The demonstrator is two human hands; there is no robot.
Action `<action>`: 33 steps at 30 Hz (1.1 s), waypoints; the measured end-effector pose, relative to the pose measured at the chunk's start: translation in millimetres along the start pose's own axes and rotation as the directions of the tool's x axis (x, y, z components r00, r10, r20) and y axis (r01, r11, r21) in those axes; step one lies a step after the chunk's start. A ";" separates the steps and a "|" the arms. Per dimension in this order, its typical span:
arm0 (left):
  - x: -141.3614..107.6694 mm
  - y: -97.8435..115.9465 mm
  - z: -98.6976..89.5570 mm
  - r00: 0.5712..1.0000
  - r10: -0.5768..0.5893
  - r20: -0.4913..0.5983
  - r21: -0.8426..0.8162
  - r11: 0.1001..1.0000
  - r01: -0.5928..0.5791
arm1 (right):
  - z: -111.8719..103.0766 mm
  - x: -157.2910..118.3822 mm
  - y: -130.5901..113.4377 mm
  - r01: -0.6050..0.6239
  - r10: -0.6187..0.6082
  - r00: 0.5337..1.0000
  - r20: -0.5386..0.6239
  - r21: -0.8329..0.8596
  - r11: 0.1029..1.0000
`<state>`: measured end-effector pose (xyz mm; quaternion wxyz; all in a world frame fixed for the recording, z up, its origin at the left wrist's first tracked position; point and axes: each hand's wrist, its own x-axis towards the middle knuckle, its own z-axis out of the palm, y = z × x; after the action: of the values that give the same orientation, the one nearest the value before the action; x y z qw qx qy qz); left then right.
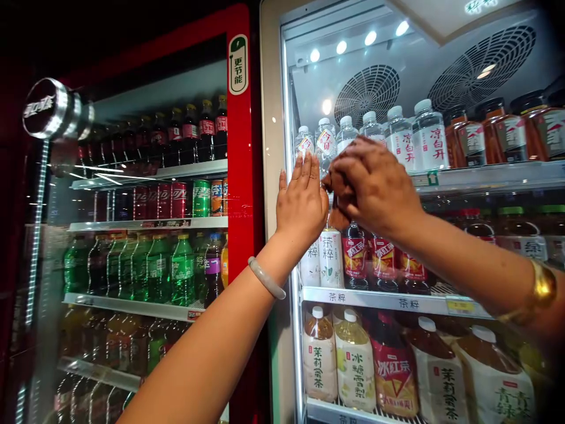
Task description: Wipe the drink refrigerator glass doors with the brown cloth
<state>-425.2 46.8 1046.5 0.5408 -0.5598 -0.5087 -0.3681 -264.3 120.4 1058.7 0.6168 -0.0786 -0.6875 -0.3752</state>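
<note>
My left hand (304,191) lies with its fingers stretched up against the glass door of the right-hand drinks fridge, a pale bangle on its wrist. Beside it my right hand (375,185) is closed, its fingers bent, at the same glass. A bit of brown cloth (339,218) shows under the right hand's fingers, mostly covered by them. Behind the glass, clear water bottles (325,138) stand on the upper shelf. Red-labelled tea bottles (355,253) and white-labelled bottles (330,253) are below the hands, partly hidden.
To the left stands a red-framed fridge (241,147) with cola bottles (190,123), cans (179,199) and green bottles (182,262). A round silver fitting (44,109) sits at its far left. Large tea bottles (318,353) fill the right fridge's lower shelf.
</note>
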 end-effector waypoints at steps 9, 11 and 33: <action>9.8 -50.2 -15.4 0.997 -0.071 0.005 0.072 0.995 0.070 | 30.6 81.1 -16.6 -0.020 0.015 0.994 0.109 0.045 0.999; 11.7 -57.0 -18.8 0.997 -0.082 0.008 0.084 0.993 0.081 | 35.3 100.1 -17.9 -0.080 0.076 0.992 0.097 0.036 0.996; -96.2 -67.2 -45.2 0.985 -0.100 0.142 0.080 0.993 0.089 | 50.7 32.9 -93.6 0.105 -0.158 0.967 0.199 0.255 0.961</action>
<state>-504.4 -20.8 976.0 0.5043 -0.5401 -0.5859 -0.3327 -365.1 73.7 1051.5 0.5165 0.0028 -0.7950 -0.3181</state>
